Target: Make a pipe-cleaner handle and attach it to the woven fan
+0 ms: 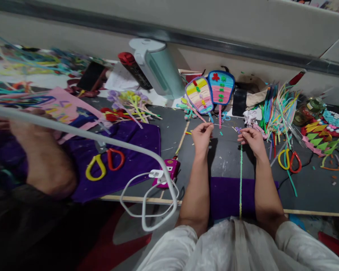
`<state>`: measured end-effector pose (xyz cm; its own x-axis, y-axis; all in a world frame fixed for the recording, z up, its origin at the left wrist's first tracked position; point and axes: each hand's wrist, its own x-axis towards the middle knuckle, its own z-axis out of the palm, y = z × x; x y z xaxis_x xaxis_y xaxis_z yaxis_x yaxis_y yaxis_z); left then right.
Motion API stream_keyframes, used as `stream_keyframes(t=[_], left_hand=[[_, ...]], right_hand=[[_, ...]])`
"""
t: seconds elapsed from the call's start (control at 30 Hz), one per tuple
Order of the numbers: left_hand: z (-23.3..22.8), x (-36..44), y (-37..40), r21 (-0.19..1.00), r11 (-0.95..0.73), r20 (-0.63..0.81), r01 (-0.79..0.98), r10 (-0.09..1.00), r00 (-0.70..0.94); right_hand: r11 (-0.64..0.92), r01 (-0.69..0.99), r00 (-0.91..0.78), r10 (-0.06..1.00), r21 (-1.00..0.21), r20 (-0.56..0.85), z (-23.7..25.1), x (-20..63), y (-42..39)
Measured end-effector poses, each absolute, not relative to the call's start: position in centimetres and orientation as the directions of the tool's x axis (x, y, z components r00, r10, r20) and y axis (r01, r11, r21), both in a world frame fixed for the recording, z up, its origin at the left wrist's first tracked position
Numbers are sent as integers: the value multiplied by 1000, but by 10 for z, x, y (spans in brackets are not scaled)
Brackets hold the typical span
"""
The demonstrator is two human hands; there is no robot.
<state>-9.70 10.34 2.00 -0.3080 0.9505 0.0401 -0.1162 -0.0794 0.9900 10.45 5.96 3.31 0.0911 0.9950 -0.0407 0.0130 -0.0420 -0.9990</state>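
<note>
My left hand (202, 136) is closed in a pinch on one end of a thin pale strand (222, 125), which stretches toward my right hand (252, 139). I cannot tell whether the strand is wire or thread. My right hand's fingers are pinched too. From just under them a mint-green pipe cleaner (241, 177), yellowish at its lower end, runs down toward my lap. A small purple piece (238, 129) shows by the right fingertips. Behind the hands lie two fan-shaped pipe-cleaner pieces, one yellow and pink (199, 96), one blue and pink (221, 89).
Scissors (289, 161) and a bundle of pipe cleaners (279, 109) lie to the right. Leftward are a pink power strip (171, 171), a white cable (101, 137), other scissors (105, 165) and a co-worker's arm (45, 158). A pale green jug (162, 69) stands by the wall.
</note>
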Motion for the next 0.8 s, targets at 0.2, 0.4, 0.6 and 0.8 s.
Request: stream_keyframes(t=[0.2, 0.4, 0.6, 0.8], left_hand=[[24, -97, 102, 984, -69, 25, -167, 967, -255], [24, -97, 100, 993, -35, 21, -115, 992, -121], [22, -106, 105, 989, 38, -39, -141, 999, -1], [17, -114, 117, 982, 34, -62, -185, 987, -150]], right_hand=[[57, 442, 112, 987, -895, 118, 28, 106, 60], [35, 298, -23, 999, -954, 30, 27, 94, 57], [-106, -41, 30, 994, -994, -107, 27, 89, 62], [-13, -219, 324, 942, -976, -86, 21, 92, 73]])
